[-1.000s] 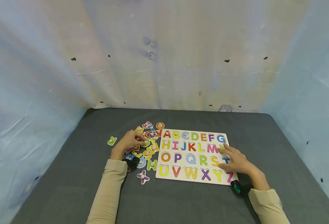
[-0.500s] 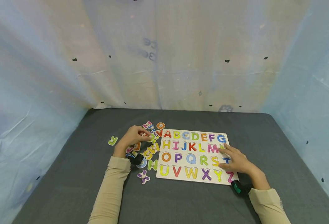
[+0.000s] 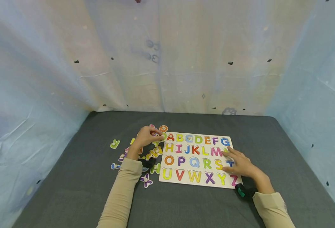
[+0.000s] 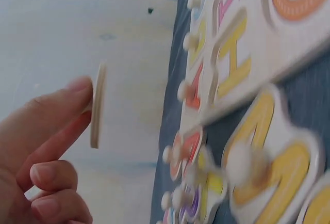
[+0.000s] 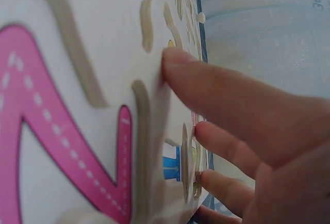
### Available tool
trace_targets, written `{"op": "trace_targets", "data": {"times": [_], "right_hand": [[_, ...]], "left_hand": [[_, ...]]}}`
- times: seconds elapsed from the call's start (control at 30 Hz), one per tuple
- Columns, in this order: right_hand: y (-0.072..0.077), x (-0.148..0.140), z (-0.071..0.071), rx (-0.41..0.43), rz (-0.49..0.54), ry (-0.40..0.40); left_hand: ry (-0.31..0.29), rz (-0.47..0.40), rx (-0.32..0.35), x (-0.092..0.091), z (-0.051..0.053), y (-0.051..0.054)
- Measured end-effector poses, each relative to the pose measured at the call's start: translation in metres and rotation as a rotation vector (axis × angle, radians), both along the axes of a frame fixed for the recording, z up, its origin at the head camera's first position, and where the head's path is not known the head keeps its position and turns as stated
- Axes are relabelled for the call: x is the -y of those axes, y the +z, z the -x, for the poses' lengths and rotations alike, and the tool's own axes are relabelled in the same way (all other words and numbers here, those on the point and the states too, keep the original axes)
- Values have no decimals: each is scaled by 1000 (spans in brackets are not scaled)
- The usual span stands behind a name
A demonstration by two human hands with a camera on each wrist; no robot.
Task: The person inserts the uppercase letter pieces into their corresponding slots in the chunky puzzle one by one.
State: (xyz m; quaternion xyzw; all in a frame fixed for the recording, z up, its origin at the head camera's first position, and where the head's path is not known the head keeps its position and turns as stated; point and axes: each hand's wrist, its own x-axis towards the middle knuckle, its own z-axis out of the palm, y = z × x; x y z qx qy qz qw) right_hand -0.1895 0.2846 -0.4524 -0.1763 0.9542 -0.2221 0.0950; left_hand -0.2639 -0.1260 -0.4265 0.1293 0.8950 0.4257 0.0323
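My left hand (image 3: pixel 145 137) pinches a green letter piece that looks like a D (image 3: pixel 164 136) between thumb and finger. In the left wrist view this wooden letter piece (image 4: pixel 98 108) is edge-on, lifted clear of the things below. It is at the upper left corner of the alphabet puzzle board (image 3: pixel 184 157). Knobbed pieces sit in the board's A (image 3: pixel 170 137), B (image 3: pixel 180 137) and C (image 3: pixel 189 138) recesses. My right hand (image 3: pixel 239 162) rests on the board's right side with fingers spread, near the printed T and partly covering the N.
Loose letter pieces lie left of the board, among them a yellow M (image 3: pixel 156 152), a green H (image 3: pixel 156 168), a purple X (image 3: pixel 146 180) and an orange O (image 3: pixel 163 128). A green R (image 3: pixel 114 144) lies apart on the dark tablecloth (image 3: pixel 70 190).
My left hand has taken the green piece from the pile and carried it right to the board's upper left corner. The right hand has stayed still.
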Motion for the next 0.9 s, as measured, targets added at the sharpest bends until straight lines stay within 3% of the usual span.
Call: {"op": "trace_targets", "data": {"times": [0.4, 0.67, 0.9], "right_hand": [[3, 1, 1, 27, -12, -4], [8, 3, 3, 50, -32, -5], [6, 4, 1, 50, -43, -9]], "left_hand": [[25, -102, 20, -46, 3, -7], [-13, -165, 21, -75, 3, -8], [-12, -178, 72, -95, 3, -16]]}}
